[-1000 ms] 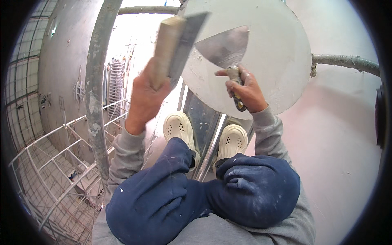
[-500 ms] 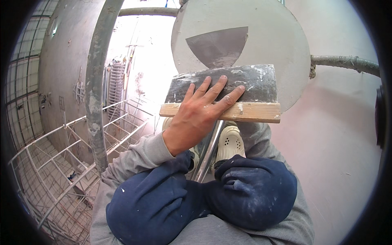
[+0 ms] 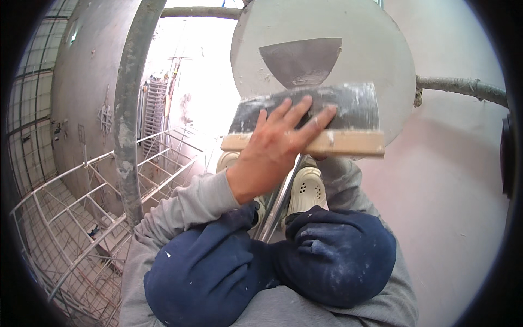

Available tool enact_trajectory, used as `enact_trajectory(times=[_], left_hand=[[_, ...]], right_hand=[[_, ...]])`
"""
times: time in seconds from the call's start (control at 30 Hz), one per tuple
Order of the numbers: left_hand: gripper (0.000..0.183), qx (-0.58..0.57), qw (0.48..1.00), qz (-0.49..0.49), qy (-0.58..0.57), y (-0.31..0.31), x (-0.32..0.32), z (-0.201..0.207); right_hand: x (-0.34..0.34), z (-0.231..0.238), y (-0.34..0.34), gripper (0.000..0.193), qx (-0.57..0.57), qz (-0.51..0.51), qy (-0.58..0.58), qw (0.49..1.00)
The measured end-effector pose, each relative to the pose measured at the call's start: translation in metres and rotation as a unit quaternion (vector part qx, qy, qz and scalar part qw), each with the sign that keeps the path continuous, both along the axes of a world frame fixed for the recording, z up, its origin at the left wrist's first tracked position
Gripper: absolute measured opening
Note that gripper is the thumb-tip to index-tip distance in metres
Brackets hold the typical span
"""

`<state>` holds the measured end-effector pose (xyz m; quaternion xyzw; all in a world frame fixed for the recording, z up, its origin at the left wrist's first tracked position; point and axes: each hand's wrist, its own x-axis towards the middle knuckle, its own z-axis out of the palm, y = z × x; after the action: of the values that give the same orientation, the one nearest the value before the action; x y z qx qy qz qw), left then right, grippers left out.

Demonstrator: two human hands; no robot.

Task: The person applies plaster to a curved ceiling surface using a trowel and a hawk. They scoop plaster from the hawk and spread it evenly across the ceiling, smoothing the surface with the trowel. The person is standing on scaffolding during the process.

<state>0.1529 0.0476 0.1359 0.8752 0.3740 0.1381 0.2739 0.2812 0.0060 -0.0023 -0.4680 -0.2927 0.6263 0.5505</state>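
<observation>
My left hand (image 3: 267,150) grips a wide plastering blade (image 3: 354,106) by its wooden back strip, its fingers spread over the dark, white-smeared face. The thumb is hidden behind. Just beyond that blade's far edge shows the grey fan-shaped blade of a putty knife (image 3: 302,57), broad edge pointing away from me. Its handle is out of sight beneath the wide blade. The right grey sleeve (image 3: 343,177) runs up under the wooden strip. Only a sliver of my right hand (image 3: 320,158) shows there, so its grip is hidden.
A large pale round disc (image 3: 376,60) lies behind the blades. Scaffold tubes pass at the left (image 3: 131,109) and right (image 3: 457,84). White scaffold frames (image 3: 81,212) stand lower left, and a pale wall (image 3: 447,218) rises on the right. Cream clogs (image 3: 308,191) are below my hands.
My left hand and the wide plastering blade have shifted a little right and away from me, blurred by motion. The putty knife has also moved slightly right.
</observation>
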Motion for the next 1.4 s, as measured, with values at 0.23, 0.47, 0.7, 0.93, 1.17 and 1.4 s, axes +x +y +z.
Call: enact_trajectory(times=[0.23,0.47,0.7,0.93,1.17,1.4], left_hand=[[0.066,0.024,1.000,-0.007,-0.004,0.001,0.003,-0.002],[0.066,0.018,0.999,0.003,-0.026,-0.001,0.010,-0.005],[0.070,0.045,0.998,0.046,0.026,-0.002,-0.010,-0.002],[0.067,0.024,0.983,0.180,0.003,-0.002,-0.065,-0.014],[0.074,0.056,0.957,0.285,0.024,-0.011,-0.115,-0.037],[0.073,0.040,0.940,0.337,0.042,-0.033,-0.132,-0.025]], right_hand=[[0.009,-0.040,-0.012,0.051,0.094,0.078,-0.215,0.969],[0.011,-0.011,-0.003,0.037,0.102,0.023,-0.048,0.993],[-0.011,0.032,0.032,0.028,0.098,0.202,-0.323,0.919],[-0.067,0.023,0.058,0.026,0.207,0.299,-0.336,0.869],[-0.117,0.008,0.067,0.016,0.383,0.363,-0.348,0.775],[-0.132,0.039,0.069,0.023,0.032,0.488,-0.204,0.848]])
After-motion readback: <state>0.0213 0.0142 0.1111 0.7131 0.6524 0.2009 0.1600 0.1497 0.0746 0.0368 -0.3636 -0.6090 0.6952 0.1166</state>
